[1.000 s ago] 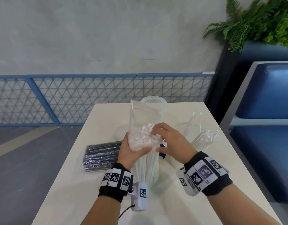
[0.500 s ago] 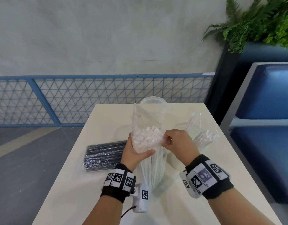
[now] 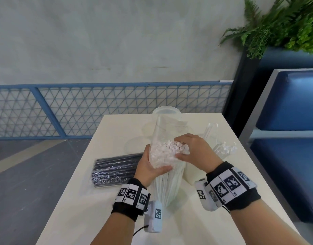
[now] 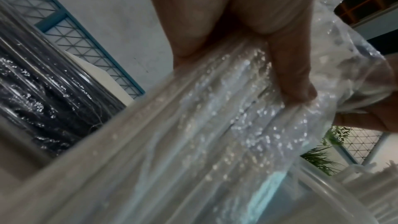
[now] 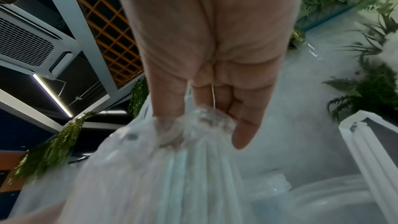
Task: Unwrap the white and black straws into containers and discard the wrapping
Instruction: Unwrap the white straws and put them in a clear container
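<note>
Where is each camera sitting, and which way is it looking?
Head: worn on the head, looking forward and down at the table; both forearms show, left hand and right hand on the pack of white straws.
Left wrist: on the left wrist, looking along the thumb and fingers gripping the crinkly pack; the pack of black straws lies beside it.
Right wrist: on the right wrist, looking along the palm, upward past plants.
Shared: all three show the pack of white straws.

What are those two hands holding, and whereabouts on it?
Both hold the upright bag of white straws. The left hand grips its upper middle; the right hand pinches the plastic near the straw tops.
</note>
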The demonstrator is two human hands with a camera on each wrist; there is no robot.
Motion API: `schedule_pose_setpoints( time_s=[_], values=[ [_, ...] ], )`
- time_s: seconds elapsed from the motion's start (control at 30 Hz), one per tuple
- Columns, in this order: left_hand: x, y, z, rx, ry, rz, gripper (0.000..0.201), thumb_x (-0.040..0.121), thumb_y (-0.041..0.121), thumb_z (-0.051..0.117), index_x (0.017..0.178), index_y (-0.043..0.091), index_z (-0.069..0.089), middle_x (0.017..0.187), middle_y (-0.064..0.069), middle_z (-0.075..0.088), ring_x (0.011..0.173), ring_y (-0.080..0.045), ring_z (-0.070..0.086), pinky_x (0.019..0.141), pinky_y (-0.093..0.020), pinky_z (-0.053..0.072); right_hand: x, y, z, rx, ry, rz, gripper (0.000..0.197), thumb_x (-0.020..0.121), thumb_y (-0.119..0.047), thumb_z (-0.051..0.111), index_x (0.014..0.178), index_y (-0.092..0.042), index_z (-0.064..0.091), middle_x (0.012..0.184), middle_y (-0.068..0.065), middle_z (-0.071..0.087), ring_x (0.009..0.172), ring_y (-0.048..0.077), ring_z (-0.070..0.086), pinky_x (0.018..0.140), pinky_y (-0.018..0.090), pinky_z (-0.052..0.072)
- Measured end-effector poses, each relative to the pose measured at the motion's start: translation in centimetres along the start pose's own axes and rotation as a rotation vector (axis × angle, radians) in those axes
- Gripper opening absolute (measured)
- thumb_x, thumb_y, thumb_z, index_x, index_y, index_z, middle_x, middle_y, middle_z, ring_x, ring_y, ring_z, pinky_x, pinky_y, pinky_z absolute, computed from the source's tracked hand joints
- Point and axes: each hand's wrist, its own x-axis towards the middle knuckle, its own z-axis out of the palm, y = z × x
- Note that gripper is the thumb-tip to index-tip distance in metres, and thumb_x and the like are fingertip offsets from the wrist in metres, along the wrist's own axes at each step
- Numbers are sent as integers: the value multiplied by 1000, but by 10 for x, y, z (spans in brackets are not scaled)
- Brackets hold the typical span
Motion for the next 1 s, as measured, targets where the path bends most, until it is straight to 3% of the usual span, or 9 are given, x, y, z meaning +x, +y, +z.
schedule_pose_setpoints(
  time_s=[0.13, 0.23, 0.4, 0.47, 0.6, 0.67, 0.77, 0.9, 1.0],
  values=[
    [1, 1, -1, 20, 23, 10, 78, 46, 28, 87, 112, 32, 47, 114, 2, 62, 111, -15, 60, 94, -34, 51, 1, 7, -9, 104, -145, 36, 56, 73, -25, 76, 125, -24, 55, 110, -10, 54, 83, 6, 54, 76, 12, 41],
    [3, 0, -4, 18, 7, 0, 81, 45, 27, 88, 114, 30, 46, 115, 1, 62, 111, -14, 60, 96, -37, 49, 1, 12, -4, 252, -100, 36, 49, 72, -17, 77, 118, -25, 59, 109, -9, 57, 73, 2, 52, 69, 7, 46],
    [4, -1, -5, 10, -39, -7, 85, 43, 23, 88, 115, 31, 45, 119, 0, 60, 116, -16, 57, 96, -38, 49, 0, 17, 16, 307, -163, -6, 61, 71, -16, 74, 125, -32, 52, 107, 2, 61, 84, 15, 57, 78, 27, 53],
    [4, -2, -5, 2, -33, -7, 84, 44, 23, 87, 115, 30, 44, 119, -1, 60, 116, -17, 57, 95, -37, 50, -1, 18, 25, 318, -145, 10, 62, 71, -20, 74, 125, -37, 49, 99, 9, 63, 80, 22, 59, 75, 32, 54],
    [4, -2, -5, 18, -14, -2, 79, 46, 28, 86, 114, 31, 46, 116, 0, 61, 112, -16, 59, 92, -33, 51, -3, 15, 36, 309, -52, 56, 55, 75, -20, 75, 124, -19, 51, 70, -13, 51, 61, 1, 51, 59, 9, 39],
    [4, 0, -4, 14, -10, -1, 76, 48, 28, 85, 114, 30, 46, 115, 1, 62, 110, -12, 61, 88, -28, 51, -4, 11, 44, 342, 30, 58, 48, 76, -24, 75, 118, -16, 53, 72, -12, 56, 65, -2, 55, 58, 9, 38],
    [4, 0, -4, 8, 9, 4, 73, 51, 23, 85, 114, 28, 48, 113, 3, 64, 106, -8, 63, 83, -21, 51, -8, 9, 57, 320, 154, 118, 45, 81, -30, 69, 119, -14, 53, 85, -1, 56, 80, 14, 50, 62, 13, 33],
    [5, 0, -5, 51, 4, -5, 70, 60, 8, 85, 115, 29, 47, 115, 4, 63, 105, -2, 61, 85, -19, 50, -5, 7, 56, 422, 301, 147, 36, 84, -35, 63, 113, -15, 57, 99, 9, 54, 90, 10, 45, 74, 13, 33],
    [4, 2, -4, 87, 0, -11, 69, 62, 12, 85, 116, 29, 46, 114, 8, 62, 104, 2, 60, 87, -19, 49, 3, 0, 36, 466, 362, 95, 29, 84, -36, 61, 107, -18, 58, 99, 8, 54, 96, 9, 41, 78, 6, 35]
  ],
)
